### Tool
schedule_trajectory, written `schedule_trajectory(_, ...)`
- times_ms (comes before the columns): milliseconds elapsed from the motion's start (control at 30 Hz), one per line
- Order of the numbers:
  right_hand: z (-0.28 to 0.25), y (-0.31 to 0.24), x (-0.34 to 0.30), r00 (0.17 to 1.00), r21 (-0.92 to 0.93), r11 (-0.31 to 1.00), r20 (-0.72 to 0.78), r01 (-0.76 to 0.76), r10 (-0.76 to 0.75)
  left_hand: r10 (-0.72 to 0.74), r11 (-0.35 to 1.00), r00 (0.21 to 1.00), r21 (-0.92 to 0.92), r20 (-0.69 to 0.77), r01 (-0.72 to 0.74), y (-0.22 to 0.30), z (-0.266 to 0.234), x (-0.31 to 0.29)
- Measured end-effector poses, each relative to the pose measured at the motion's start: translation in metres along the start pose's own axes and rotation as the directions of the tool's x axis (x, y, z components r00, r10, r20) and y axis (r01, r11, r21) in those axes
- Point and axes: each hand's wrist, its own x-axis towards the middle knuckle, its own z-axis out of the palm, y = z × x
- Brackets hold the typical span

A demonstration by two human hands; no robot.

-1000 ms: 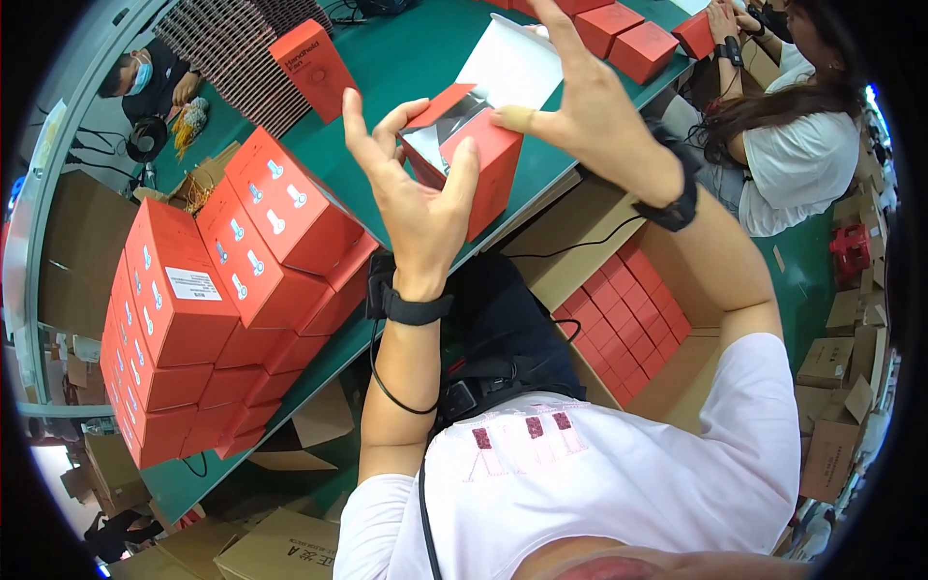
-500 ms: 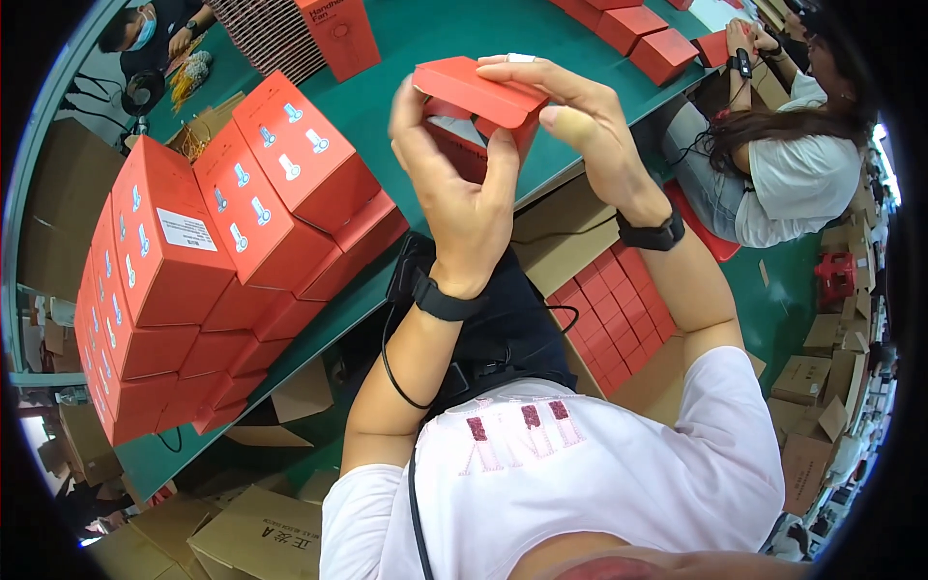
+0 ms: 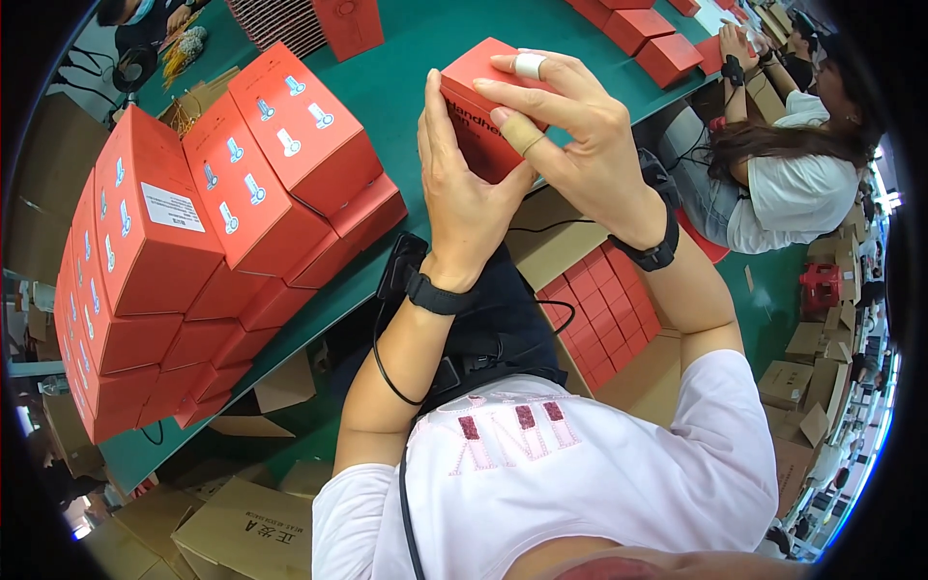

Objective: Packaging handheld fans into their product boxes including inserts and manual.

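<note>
Over the green table I hold a small red cardboard box [image 3: 480, 141] between both hands, with its lid down. My left hand [image 3: 466, 201] lies along the box's left side and its near bottom edge, fingers straight and thumb across the near side. From the right, my right hand [image 3: 590, 145] grips the box, fingertips resting on the lid and the lid's edge. A white band is wrapped round one right finger and a tan bandage round the thumb. The far side of the box is hidden.
On the left stands a stack of larger red boxes [image 3: 166, 261] on the green table [image 3: 394, 101]. An open carton [image 3: 646, 379] of small red boxes sits below my right forearm. A co-worker [image 3: 802, 188] sits at right, near more red boxes [image 3: 669, 60]. A cable runs along my left arm.
The lid, raised at an angle before, is now down flat on the box. My right fingers have shifted on its top, and my left fingers have straightened along the side.
</note>
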Motion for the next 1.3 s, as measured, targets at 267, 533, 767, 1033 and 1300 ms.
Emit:
schedule_trajectory(267,-0.006,-0.007,-0.002,0.987,-0.241,0.96,0.113,0.142,-0.118,-0.04,0.999,0.999,-0.007,0.004,0.04,-0.002,0.0,-0.002)
schedule_trajectory(533,-0.013,-0.003,0.008,0.969,-0.214,0.968,0.236,0.128,-0.076,-0.044,0.998,0.999,0.055,0.021,0.043,-0.029,0.007,-0.021)
schedule_trajectory(767,-0.03,0.025,0.057,0.84,-0.388,0.904,0.418,-0.181,0.347,-0.085,0.964,0.995,0.256,0.054,0.069,-0.003,0.007,-0.036)
schedule_trajectory(1033,0.026,0.174,0.22,0.912,0.231,0.923,0.349,-0.307,0.216,-0.109,0.963,0.647,-0.082,0.754,0.257,0.04,-0.1,-0.049)
schedule_trajectory(1300,0.14,0.239,0.256,0.674,0.262,0.791,0.699,-0.552,0.239,-0.402,0.81,0.641,-0.073,0.654,0.582,0.019,-0.132,-0.089)
